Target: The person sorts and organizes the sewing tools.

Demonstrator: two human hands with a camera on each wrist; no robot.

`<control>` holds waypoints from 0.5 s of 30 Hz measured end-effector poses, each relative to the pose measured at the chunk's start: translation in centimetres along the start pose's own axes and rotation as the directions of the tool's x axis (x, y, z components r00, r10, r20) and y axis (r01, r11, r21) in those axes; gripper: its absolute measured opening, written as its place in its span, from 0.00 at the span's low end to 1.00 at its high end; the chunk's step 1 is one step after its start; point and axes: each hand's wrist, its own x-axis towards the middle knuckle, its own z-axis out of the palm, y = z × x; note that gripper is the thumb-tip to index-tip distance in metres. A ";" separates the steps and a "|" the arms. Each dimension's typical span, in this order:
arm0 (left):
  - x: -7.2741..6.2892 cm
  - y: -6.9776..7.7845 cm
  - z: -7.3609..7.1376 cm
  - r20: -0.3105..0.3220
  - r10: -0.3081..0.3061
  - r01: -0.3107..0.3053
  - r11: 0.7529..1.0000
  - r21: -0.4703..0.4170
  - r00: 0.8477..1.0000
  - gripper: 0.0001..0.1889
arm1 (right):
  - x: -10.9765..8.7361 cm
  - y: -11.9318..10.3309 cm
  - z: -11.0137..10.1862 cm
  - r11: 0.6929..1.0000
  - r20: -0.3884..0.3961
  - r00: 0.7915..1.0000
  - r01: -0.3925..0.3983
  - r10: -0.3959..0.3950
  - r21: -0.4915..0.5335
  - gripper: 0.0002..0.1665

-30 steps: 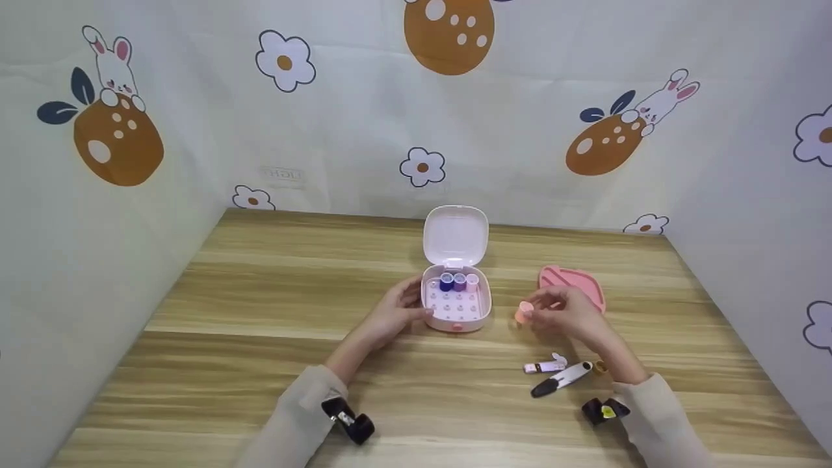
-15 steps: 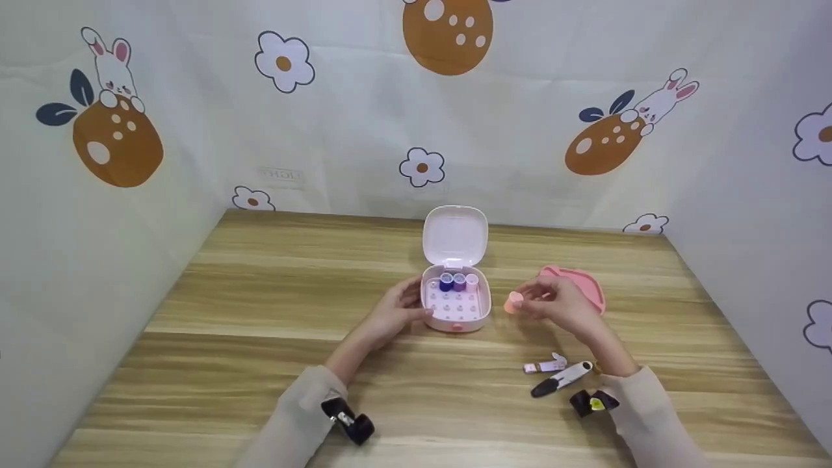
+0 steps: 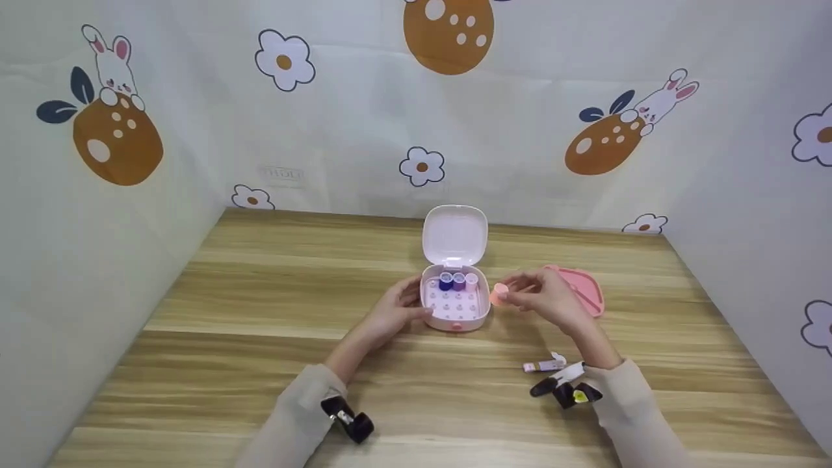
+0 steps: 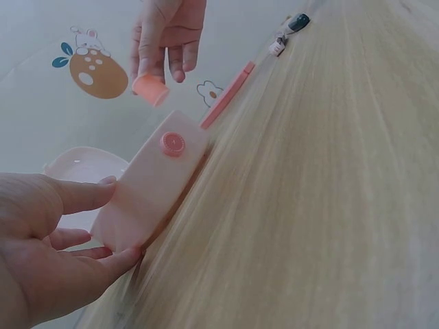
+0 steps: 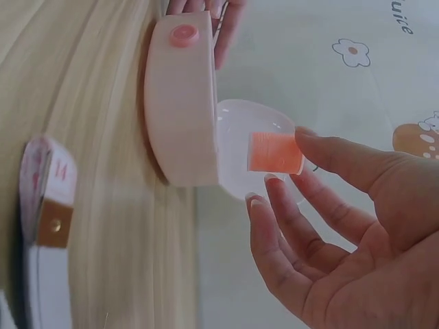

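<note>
From the left, here's the left hand, thumb and fingers curved around the near-left corner of the box, apparently to steady it. The box sits at mid-width, nearer the tabletop's far edge, its lid tipped back, giving access from above. Inside, dark blue, purple and pale pink spools line up along the back. And just outside the right wall, raised: the orange spool, pinched by the right hand's thumb and fingers, one end left free! Toward the tabletop's far-right corner, a pink tray.
</note>
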 end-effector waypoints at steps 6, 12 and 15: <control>0.1 -0.1 0.0 -0.001 0.009 -0.009 1.000 0.001 1.000 0.41 | 0.5 -0.4 0.4 1.000 -0.014 1.000 -0.017 0.017 -0.014 0.21; 0.1 -0.2 0.0 0.001 0.010 -0.010 1.000 0.006 1.000 0.40 | 1.0 -0.6 0.9 0.999 -0.012 0.999 -0.033 0.033 -0.007 0.22; 0.1 -0.2 0.0 0.000 0.013 -0.013 1.000 0.009 1.000 0.40 | 1.1 -0.8 1.2 0.999 -0.009 0.999 -0.035 0.035 0.000 0.22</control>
